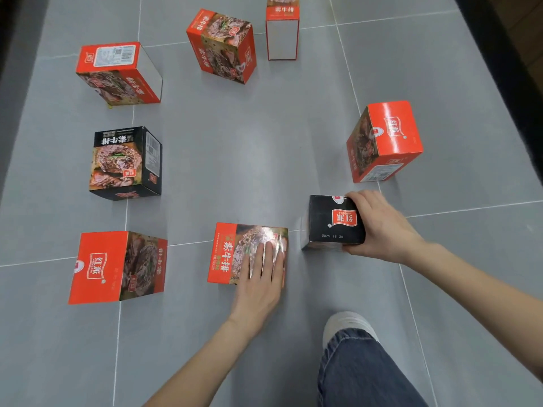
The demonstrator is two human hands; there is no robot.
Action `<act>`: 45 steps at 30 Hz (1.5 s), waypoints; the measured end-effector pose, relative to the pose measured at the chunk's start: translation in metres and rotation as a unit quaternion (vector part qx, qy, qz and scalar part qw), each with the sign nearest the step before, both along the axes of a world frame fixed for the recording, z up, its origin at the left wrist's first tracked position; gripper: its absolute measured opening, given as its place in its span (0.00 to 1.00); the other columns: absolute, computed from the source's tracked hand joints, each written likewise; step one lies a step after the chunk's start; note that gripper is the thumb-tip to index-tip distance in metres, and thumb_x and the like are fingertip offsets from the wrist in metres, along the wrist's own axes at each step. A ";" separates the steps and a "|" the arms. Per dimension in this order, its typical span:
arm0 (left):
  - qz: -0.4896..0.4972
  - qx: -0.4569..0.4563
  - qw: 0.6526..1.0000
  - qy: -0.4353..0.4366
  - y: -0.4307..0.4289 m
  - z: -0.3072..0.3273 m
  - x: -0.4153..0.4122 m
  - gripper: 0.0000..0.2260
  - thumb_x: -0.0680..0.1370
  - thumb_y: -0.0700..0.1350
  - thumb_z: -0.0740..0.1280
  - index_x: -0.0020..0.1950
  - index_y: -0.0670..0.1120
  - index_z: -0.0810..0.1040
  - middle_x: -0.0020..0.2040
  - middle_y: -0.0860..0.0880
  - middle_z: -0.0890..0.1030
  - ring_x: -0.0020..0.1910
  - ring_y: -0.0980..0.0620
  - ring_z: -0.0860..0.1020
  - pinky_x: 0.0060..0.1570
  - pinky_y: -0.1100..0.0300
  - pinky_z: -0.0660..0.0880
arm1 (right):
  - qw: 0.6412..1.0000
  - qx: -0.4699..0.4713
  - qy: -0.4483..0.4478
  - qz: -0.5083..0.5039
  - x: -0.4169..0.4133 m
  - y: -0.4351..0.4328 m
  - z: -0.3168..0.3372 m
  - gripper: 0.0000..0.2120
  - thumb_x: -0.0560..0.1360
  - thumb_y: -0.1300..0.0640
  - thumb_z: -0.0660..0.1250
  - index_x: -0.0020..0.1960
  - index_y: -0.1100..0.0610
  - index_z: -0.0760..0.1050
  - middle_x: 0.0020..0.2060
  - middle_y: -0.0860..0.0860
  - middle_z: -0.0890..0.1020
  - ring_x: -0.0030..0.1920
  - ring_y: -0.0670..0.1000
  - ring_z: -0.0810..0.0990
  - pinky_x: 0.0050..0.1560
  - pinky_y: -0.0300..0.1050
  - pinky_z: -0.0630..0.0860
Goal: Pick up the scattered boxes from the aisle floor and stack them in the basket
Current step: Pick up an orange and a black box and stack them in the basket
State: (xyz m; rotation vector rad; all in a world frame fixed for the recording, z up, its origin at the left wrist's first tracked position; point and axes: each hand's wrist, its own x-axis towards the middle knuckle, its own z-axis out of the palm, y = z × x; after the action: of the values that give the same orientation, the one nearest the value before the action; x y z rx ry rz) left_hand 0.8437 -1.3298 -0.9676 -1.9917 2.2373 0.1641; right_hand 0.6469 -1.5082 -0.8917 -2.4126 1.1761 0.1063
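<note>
Several snack boxes lie scattered on the grey tiled floor. My left hand [261, 277] rests flat, fingers spread, on top of a red box [232, 254] lying face up near me. Just to its right my right hand [379, 227] grips the right side of a small black box [335, 223] with a red logo. Other boxes stand apart: a red one [385, 141] at right, a red one [117, 267] at lower left, a black one [126, 163] at left. No basket is in view.
Three more red boxes stand farther off: far left [117, 73], far middle [223, 45], top [282, 27]. My knee in jeans [358, 368] and a white shoe [346, 324] are at the bottom right. Dark shelf bases line both sides of the aisle.
</note>
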 end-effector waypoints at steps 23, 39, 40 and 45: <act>-0.260 -0.002 0.966 -0.010 -0.057 0.052 0.111 0.32 0.62 0.45 0.77 0.64 0.46 0.71 0.55 0.40 0.82 0.52 0.44 0.81 0.41 0.55 0.81 | 1.000 -0.003 -0.007 0.019 0.009 -0.011 0.002 0.40 0.56 0.46 0.77 0.63 0.57 0.65 0.56 0.53 0.74 0.56 0.54 0.70 0.47 0.55 0.76; -0.099 -0.074 0.987 0.102 -0.049 0.071 0.128 0.21 0.78 0.60 0.50 0.61 0.47 0.69 0.61 0.36 0.76 0.54 0.39 0.80 0.34 0.47 0.81 | 1.000 0.004 -0.013 0.014 0.009 -0.015 0.002 0.42 0.56 0.43 0.77 0.63 0.55 0.64 0.56 0.52 0.73 0.56 0.52 0.69 0.46 0.56 0.77; -0.079 -0.073 0.987 0.123 -0.044 0.070 0.132 0.23 0.78 0.61 0.47 0.61 0.46 0.69 0.61 0.36 0.76 0.53 0.40 0.80 0.37 0.48 0.81 | 1.000 0.003 -0.013 0.014 0.009 -0.015 0.002 0.42 0.56 0.43 0.77 0.63 0.55 0.64 0.56 0.51 0.73 0.55 0.52 0.69 0.46 0.56 0.77; 0.037 -0.049 0.977 0.203 -0.013 0.046 0.161 0.24 0.78 0.61 0.52 0.63 0.44 0.65 0.68 0.38 0.70 0.55 0.38 0.80 0.43 0.45 0.80 | 1.000 -0.001 -0.012 0.015 0.010 -0.015 0.003 0.41 0.56 0.43 0.77 0.63 0.55 0.64 0.56 0.51 0.73 0.55 0.52 0.69 0.45 0.54 0.76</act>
State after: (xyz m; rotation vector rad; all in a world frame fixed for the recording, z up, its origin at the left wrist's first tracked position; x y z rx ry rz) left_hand 1.0050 -1.3432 -0.9215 -2.2660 2.4454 0.5231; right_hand 0.6568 -1.5228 -0.8892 -2.4266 1.1300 0.0860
